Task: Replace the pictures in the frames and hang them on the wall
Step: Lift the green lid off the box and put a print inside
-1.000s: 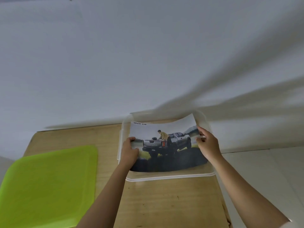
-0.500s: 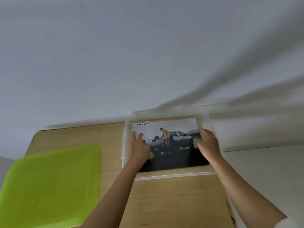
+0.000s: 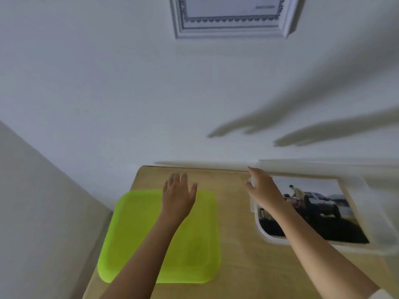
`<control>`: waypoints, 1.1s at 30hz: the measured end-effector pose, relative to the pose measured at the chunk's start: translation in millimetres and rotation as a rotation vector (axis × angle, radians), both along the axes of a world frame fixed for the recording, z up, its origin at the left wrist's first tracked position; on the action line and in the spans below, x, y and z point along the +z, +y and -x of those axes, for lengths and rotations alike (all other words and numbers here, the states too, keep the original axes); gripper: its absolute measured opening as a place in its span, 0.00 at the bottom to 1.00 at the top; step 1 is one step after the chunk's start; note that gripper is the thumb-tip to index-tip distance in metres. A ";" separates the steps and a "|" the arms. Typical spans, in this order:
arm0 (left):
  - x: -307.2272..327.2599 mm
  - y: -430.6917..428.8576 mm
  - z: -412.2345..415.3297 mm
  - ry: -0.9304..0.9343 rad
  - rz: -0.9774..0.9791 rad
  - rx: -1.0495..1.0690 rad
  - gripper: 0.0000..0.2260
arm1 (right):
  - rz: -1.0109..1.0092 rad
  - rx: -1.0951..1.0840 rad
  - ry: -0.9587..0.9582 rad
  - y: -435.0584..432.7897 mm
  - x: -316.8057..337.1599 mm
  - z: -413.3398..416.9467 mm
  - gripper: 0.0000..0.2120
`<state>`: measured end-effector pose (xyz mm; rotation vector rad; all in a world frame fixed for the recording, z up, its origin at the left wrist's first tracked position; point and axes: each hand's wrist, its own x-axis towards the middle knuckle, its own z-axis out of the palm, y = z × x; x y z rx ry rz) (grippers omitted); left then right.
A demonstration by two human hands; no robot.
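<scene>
One frame (image 3: 234,20) — one picture (image 3: 319,210) — two lids (image 3: 159,247).

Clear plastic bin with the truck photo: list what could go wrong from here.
The clear plastic bin juts past the wooden table's right edge, so a knock from the right hand might tip it. The glossy truck photo lies loose inside and could crease. The left hand hovers over the lime-green plastic lid, which might slide.

Bench (image 3: 235,223): light tan wood with a fine, even grain.
Lid (image 3: 194,244): bright lime green, plain, slightly translucent.
Container (image 3: 354,247): clear, milky-white plastic.
Picture (image 3: 319,212) in the container: pale sky, a silver-grey pickup truck, a figure in a yellowish top, dark ground along the lower edge.
Frame (image 3: 233,32) on the wall: white moulding, with a grey lace-like ornamental border inside on a white sheet.
Wall (image 3: 108,83): plain white, crossed by soft grey shadows.
</scene>
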<state>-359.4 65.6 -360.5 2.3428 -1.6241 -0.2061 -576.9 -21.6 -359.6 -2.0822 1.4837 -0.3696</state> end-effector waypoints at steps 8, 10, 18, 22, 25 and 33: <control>-78.4 128.5 -149.2 -0.046 -0.383 0.224 0.30 | -0.028 0.068 0.297 85.6 -81.9 -100.2 0.27; -92.2 146.9 -159.5 -0.010 -0.439 0.227 0.32 | -0.067 -0.002 0.340 104.1 -97.1 -103.1 0.28; -109.1 153.3 -161.7 0.202 -0.325 0.198 0.37 | -0.139 -0.201 0.192 135.1 -110.7 -110.9 0.29; -106.0 150.4 -164.7 0.259 -0.313 0.217 0.37 | -0.172 -0.226 0.138 132.4 -106.5 -115.4 0.29; -95.7 144.4 -162.0 0.275 -0.256 0.261 0.38 | -0.148 -0.239 0.097 126.7 -96.6 -118.9 0.28; -37.5 84.3 -108.1 0.309 -0.031 0.309 0.37 | 0.066 -0.312 -0.012 77.1 -36.0 -70.6 0.28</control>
